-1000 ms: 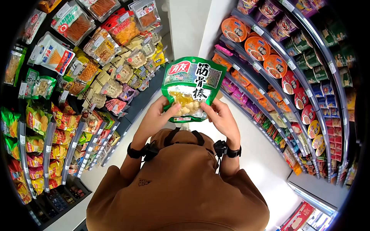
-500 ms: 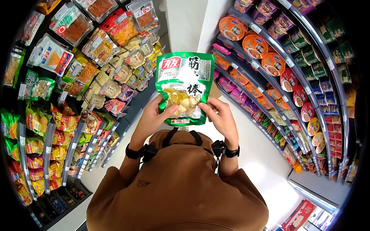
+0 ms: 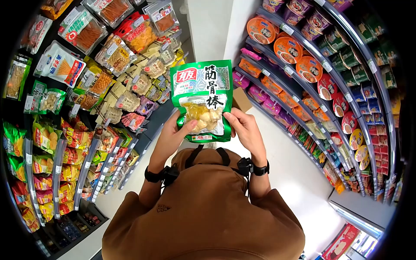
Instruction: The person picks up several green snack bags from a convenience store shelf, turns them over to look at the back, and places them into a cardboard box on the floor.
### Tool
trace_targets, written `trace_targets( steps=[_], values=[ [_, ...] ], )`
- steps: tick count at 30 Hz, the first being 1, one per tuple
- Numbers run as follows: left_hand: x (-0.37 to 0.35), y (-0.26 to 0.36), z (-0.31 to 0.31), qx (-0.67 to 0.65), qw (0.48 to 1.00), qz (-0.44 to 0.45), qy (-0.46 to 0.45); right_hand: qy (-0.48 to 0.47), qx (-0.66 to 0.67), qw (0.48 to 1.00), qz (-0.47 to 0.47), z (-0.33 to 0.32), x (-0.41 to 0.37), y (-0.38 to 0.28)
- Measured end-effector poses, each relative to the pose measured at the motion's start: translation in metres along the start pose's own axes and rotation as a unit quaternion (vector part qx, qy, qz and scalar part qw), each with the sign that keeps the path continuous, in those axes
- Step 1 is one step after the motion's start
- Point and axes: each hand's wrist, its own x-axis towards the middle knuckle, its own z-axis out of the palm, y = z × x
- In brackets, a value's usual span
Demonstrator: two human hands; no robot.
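A green snack pouch [image 3: 203, 93] is held up in front of my chest, its printed face turned toward me. Pale, yellowish pieces show through its clear window. My left hand [image 3: 172, 135] grips the lower left edge, thumb lying on the front. On the opposite lower edge, my right hand [image 3: 246, 129] pinches the pouch with the thumb in front. The fingers behind the pouch are hidden. Both wrists wear black straps.
On the left, a rack of hanging snack packs [image 3: 84, 32] stands above shelves of bagged chips [image 3: 45, 136]. Shelves of orange-lidded instant noodle bowls [image 3: 288, 50] line the right. A white pillar [image 3: 210, 30] rises ahead, with a cardboard box [image 3: 241, 100] near its foot.
The pouch has tilted a little, its top shifting left, and glare has left its lettering. Both hands keep their hold on it. The view has shifted slightly.
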Motion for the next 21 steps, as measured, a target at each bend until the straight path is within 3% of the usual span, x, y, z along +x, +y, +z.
trace_targets(
  steps=[11,21],
  values=[
    [-0.022,-0.013,-0.016,0.012,0.999,0.033,-0.003,-0.062,0.11,0.991,0.049,0.014,0.001,0.014],
    [-0.03,-0.013,-0.035,-0.007,0.995,0.015,0.102,-0.079,0.127,0.988,0.039,0.034,0.011,0.015]
  ],
)
